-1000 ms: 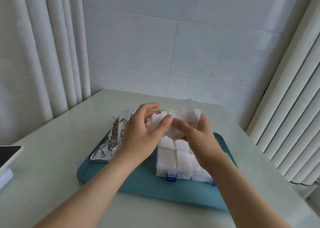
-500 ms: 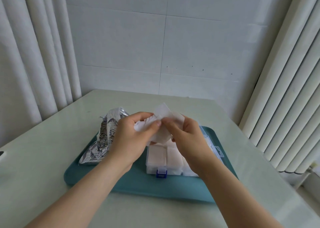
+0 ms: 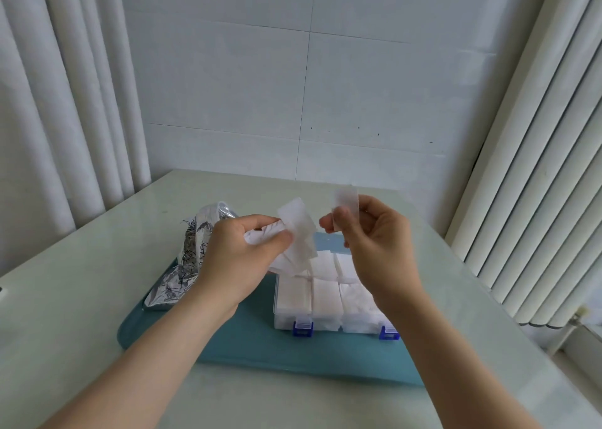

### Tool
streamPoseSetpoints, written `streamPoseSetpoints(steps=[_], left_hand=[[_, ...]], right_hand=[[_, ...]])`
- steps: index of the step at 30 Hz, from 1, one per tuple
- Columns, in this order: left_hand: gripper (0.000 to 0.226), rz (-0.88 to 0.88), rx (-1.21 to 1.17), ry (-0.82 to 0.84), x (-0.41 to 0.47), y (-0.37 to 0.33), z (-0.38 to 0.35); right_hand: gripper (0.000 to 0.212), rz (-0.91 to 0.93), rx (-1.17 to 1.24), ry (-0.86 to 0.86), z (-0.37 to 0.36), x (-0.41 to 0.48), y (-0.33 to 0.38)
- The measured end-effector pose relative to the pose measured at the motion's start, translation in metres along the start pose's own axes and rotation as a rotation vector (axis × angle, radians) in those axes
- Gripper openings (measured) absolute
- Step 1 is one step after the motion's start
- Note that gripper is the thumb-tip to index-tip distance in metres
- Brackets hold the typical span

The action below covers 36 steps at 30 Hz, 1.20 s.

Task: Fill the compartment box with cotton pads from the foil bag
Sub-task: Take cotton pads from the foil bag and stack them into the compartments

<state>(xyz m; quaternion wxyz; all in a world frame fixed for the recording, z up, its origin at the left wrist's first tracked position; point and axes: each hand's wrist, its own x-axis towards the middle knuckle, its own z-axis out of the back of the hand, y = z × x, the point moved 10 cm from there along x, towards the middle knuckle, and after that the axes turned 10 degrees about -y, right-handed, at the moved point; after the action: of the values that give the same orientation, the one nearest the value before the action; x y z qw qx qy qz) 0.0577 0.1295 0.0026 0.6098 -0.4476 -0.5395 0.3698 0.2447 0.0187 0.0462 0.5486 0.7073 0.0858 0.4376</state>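
Left hand (image 3: 242, 259) and right hand (image 3: 374, 244) hover slightly apart above the pale table (image 3: 81, 298), where a teal tray (image 3: 254, 344) carries the clear compartment box (image 3: 325, 322), its near compartments packed with white pads, and the crumpled foil bag (image 3: 192, 256) to its left. The left hand grips a loose bunch of cotton pads (image 3: 296, 238); the right pinches a single cotton pad (image 3: 346, 199) between thumb and fingers.
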Motion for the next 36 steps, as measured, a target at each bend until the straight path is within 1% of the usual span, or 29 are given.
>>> streamPoseSetpoints(steps=[2, 5, 7, 10, 12, 16, 22, 26, 28, 30, 32, 34, 36], left_hand=[[0.013, -0.012, 0.008, 0.035, -0.003, -0.003, -0.004], [0.008, 0.001, 0.024, 0.071, -0.004, -0.003, -0.006], [0.007, 0.008, 0.046, 0.085, -0.004, -0.003, -0.007], [0.004, 0.008, 0.066, 0.129, -0.007, -0.004, -0.01], [0.003, 0.002, 0.088, 0.15, -0.008, -0.004, -0.012], [0.006, -0.015, 0.105, 0.168, -0.008, -0.006, -0.014], [0.008, -0.043, 0.143, 0.194, -0.008, -0.007, -0.015], [0.01, -0.077, 0.162, 0.204, -0.008, -0.008, -0.016], [0.012, -0.104, 0.166, 0.197, -0.007, -0.009, -0.015], [0.013, -0.115, 0.179, 0.184, -0.006, -0.008, -0.014], [0.014, -0.111, 0.206, 0.166, -0.003, -0.005, -0.012], [0.019, -0.105, 0.211, 0.155, -0.002, -0.003, -0.01], [0.021, -0.102, 0.183, 0.149, 0.0, -0.004, -0.009]], right_hand=[[0.006, -0.033, 0.05, 0.068, -0.006, -0.002, 0.001], [0.005, -0.064, -0.021, 0.152, -0.016, -0.007, -0.004], [0.012, -0.103, -0.034, 0.134, -0.014, -0.008, -0.01], [0.03, -0.179, -0.034, 0.083, -0.009, -0.008, -0.02], [0.035, -0.202, -0.078, 0.056, -0.007, -0.008, -0.026], [0.034, -0.226, -0.09, 0.054, -0.007, -0.009, -0.03], [0.032, -0.208, -0.099, 0.077, -0.009, -0.009, -0.028], [0.022, -0.216, -0.091, 0.105, -0.011, -0.011, -0.027], [0.02, -0.22, -0.09, 0.12, -0.012, -0.011, -0.026], [0.019, -0.237, -0.042, 0.125, -0.012, -0.011, -0.026], [0.021, -0.256, 0.052, 0.08, -0.006, -0.008, -0.025], [0.027, -0.26, 0.129, 0.023, 0.004, -0.001, -0.023], [0.035, -0.275, 0.147, 0.051, 0.008, 0.003, -0.022]])
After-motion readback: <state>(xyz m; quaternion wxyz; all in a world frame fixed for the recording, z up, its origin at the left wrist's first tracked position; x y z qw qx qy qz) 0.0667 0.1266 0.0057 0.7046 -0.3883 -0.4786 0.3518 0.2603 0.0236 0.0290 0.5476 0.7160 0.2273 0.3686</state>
